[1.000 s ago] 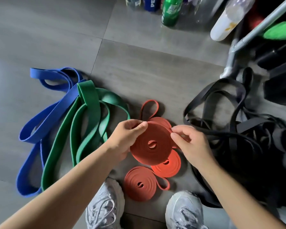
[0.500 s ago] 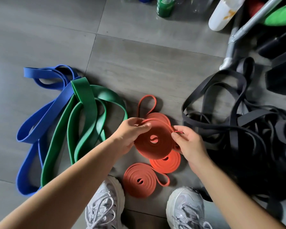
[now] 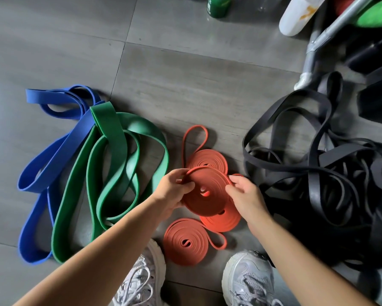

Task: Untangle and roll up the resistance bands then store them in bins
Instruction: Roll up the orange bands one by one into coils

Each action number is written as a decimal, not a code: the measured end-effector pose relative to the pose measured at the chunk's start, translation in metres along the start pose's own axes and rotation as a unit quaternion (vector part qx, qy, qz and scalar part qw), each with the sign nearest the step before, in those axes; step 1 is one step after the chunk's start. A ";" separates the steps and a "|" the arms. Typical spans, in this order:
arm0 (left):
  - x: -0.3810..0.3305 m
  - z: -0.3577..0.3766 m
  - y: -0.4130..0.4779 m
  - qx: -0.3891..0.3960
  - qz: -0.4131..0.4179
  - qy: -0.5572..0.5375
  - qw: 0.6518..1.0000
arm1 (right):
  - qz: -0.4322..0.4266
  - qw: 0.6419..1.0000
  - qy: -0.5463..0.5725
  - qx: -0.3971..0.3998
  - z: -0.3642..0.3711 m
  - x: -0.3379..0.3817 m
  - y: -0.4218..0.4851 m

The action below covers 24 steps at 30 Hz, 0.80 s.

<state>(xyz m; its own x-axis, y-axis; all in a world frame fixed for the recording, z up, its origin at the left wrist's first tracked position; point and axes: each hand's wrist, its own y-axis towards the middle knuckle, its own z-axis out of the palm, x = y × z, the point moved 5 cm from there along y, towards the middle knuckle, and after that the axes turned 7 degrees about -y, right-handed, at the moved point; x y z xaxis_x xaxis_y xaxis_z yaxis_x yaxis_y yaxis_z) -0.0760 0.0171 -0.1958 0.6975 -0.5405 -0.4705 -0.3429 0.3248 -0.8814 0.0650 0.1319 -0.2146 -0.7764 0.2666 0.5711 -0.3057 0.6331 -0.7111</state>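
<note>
here we are, looking down at the grey floor (image 3: 185,85), and both hands are on one rolled band. the left grip (image 3: 172,191) has its fingers curled round the left rim of the orange coil (image 3: 207,199), thumb on the top face. the right grip (image 3: 245,195) pinches the coil's right edge with bent fingers. so both grips are closed on that coil, which sits between them, tilted up off the floor, in the middle of the scene.

under it, touching the floor, we see a second coil (image 3: 223,224) poking out on the near right side. a third coil (image 3: 207,159) lies just beyond, on the far side, with a loose loop (image 3: 194,138) trailing away from it. a fourth coil (image 3: 185,244) lies nearest to us, a short tail curling off its right side.

to the left the green band (image 3: 110,168) is spread in long loose loops, and the blue band (image 3: 53,155) lies beside it further left, the two overlapping at the far end. to the right we get a big heap of black bands (image 3: 318,173), tangled together.

at the near edge, two pale shoes, the left shoe (image 3: 141,279) and the right shoe (image 3: 247,281). at the far edge stand a green can (image 3: 217,6) and a white bottle (image 3: 298,14), with a metal pole (image 3: 313,47) slanting down at far right.
</note>
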 end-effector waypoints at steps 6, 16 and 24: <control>-0.030 0.005 0.007 -0.007 0.077 0.040 0.996 | -0.101 0.973 -0.199 -0.052 0.011 0.036 -0.003; -0.081 0.012 0.049 -0.041 0.151 0.082 0.984 | -0.105 0.979 -0.161 -0.062 0.008 0.088 0.059; -0.087 0.012 0.075 -0.135 0.181 0.224 0.948 | -0.109 0.978 -0.168 -0.065 0.005 0.105 0.100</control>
<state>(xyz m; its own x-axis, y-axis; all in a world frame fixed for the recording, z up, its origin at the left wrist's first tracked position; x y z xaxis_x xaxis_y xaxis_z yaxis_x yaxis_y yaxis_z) -0.1547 0.0982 -0.2203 0.1871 -0.7267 -0.6610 -0.7000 0.3735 -0.6087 -0.0501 0.2198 -0.2275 -0.8439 -0.1247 0.5218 -0.4289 0.7412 -0.5164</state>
